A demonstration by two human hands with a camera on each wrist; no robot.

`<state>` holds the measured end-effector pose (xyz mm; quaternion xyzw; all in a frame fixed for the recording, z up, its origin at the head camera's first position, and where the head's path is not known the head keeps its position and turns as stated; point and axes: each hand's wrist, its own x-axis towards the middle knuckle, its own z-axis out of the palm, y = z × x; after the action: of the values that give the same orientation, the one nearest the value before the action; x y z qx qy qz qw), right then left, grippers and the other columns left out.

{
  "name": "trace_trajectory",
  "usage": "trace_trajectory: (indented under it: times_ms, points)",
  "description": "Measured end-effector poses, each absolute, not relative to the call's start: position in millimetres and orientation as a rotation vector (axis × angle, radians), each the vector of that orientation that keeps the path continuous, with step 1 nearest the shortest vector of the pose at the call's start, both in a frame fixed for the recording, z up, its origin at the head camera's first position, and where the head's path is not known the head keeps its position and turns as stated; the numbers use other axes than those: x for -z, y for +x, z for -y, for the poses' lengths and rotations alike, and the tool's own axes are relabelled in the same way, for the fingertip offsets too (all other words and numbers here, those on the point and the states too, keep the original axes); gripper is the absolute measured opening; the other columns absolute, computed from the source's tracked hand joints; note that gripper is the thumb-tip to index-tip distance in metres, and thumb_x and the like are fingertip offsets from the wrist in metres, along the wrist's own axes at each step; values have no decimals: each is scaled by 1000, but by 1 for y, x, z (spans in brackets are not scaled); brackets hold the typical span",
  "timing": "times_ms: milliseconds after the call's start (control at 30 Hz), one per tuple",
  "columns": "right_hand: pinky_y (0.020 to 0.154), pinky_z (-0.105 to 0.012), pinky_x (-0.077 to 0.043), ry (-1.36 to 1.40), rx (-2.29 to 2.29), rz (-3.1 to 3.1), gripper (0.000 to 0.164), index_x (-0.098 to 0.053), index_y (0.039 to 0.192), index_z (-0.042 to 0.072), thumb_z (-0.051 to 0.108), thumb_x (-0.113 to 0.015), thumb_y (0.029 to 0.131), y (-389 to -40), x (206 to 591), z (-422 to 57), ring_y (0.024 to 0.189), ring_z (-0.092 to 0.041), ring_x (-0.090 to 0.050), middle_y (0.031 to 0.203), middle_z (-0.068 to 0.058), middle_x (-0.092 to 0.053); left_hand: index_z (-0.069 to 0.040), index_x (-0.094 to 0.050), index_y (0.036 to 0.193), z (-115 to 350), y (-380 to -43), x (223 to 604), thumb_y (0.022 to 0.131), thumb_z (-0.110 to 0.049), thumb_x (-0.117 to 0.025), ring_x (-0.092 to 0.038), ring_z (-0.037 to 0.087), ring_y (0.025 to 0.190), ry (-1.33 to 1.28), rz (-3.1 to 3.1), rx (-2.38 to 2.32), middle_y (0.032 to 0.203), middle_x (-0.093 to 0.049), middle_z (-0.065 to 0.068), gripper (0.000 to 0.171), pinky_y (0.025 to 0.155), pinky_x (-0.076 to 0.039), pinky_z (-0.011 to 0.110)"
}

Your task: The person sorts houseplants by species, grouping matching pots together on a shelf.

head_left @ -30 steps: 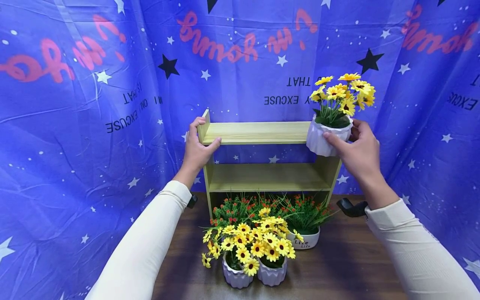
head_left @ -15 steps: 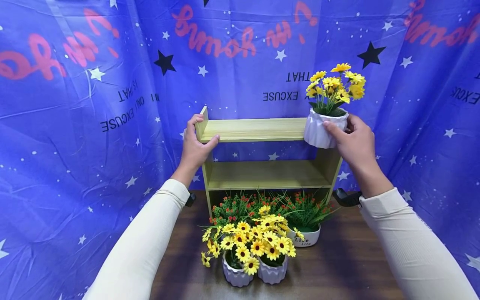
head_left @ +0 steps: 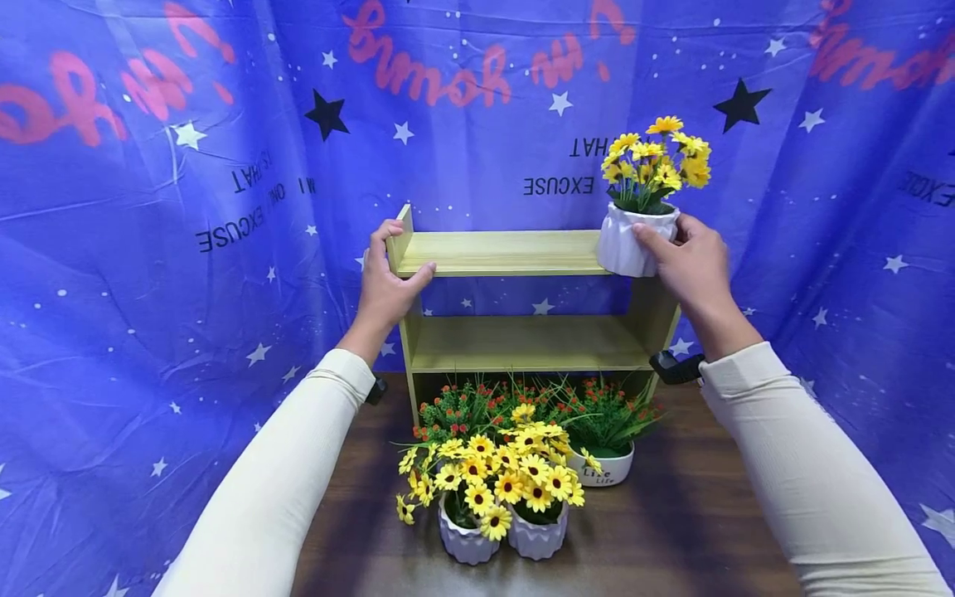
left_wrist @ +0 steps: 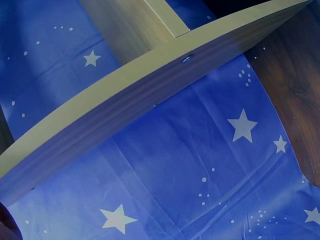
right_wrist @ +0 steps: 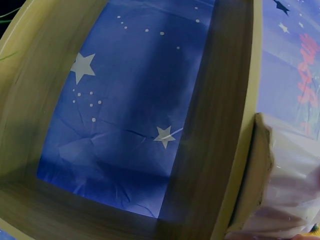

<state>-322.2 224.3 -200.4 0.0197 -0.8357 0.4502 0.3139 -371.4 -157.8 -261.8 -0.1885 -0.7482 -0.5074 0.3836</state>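
My right hand (head_left: pixel 694 265) grips a white fluted flowerpot (head_left: pixel 630 240) of yellow daisies (head_left: pixel 656 162) at the right end of the shelf's top board. In the right wrist view the pot (right_wrist: pixel 290 180) is close against the board's front edge, its base partly beyond it; whether it bears weight there I cannot tell. At the top left corner, my left hand (head_left: pixel 388 282) holds the end panel of the wooden shelf (head_left: pixel 515 253), thumb at the board's front edge. The left wrist view shows the shelf's side panel (left_wrist: pixel 150 75) and only a sliver of hand.
Two more white pots of yellow daisies (head_left: pixel 466 539) stand on the brown table (head_left: pixel 671 514) in front of the shelf. Behind them are red-flowered plants (head_left: pixel 462 410), one in a white oval pot (head_left: pixel 608 468). A blue starry curtain (head_left: pixel 477 166) hangs behind and at both sides.
My right hand has brought the flowerpot left and up a little, nearer to the top board. My left hand keeps its hold on the shelf's corner.
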Motion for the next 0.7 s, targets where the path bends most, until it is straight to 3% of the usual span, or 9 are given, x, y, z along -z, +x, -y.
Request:
trace_trajectory:
  times_ms: [400, 700]
  points:
    - [80, -36, -46, 29, -1146, 2365, 76, -53, 134, -3, 59, -59, 91, -334, 194, -221, 103, -29, -55, 126, -22, -60, -8, -43, 126, 162, -369, 266, 77, -14, -80, -42, 28, 123, -491, 1914, 1273, 146, -46, 7, 62, 103, -32, 42]
    - [84, -41, -44, 39, -1120, 2404, 77, -50, 136, -4, 60, -56, 92, -346, 187, -222, 106, -31, -52, 129, -23, -57, -7, -42, 126, 161, -370, 261, 77, -12, -80, -40, 26, 127, -519, 1899, 1281, 147, -45, 7, 62, 106, -30, 38]
